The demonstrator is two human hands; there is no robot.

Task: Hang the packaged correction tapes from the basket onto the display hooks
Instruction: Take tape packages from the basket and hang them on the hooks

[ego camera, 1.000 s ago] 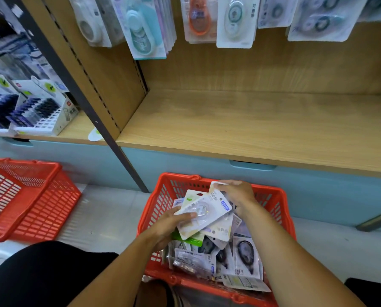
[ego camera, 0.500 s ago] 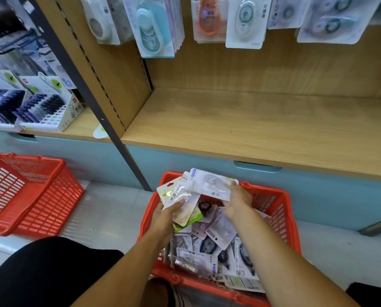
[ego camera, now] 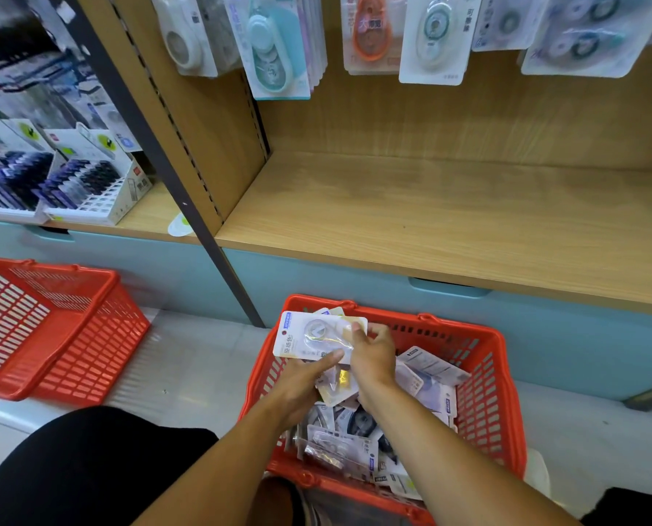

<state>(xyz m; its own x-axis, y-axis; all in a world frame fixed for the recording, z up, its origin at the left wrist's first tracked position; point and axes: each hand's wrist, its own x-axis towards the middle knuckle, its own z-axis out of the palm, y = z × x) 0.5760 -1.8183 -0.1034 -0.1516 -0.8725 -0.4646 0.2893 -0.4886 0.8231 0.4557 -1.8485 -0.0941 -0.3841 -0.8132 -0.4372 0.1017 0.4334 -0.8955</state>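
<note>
A red basket (ego camera: 480,396) full of packaged correction tapes (ego camera: 358,446) sits on the floor in front of me. Both hands are over its far left corner. My left hand (ego camera: 301,385) holds a small stack of white packages (ego camera: 309,336) from below, thumb on the front one. My right hand (ego camera: 372,354) pinches the right edge of the top package in that stack. Above, packaged correction tapes (ego camera: 275,47) hang in rows on the wooden back panel; the hooks themselves are hidden behind the cards.
A bare wooden shelf (ego camera: 430,222) runs between the hanging packs and the basket. A second red basket (ego camera: 51,328) stands tilted at the left. White display boxes of pens (ego camera: 85,184) sit on the left shelf, past a dark upright post (ego camera: 188,206).
Both hands have lifted a few packages out of the pile and brought them together into a stack at the basket's far left corner. The camera has tilted up a little.
</note>
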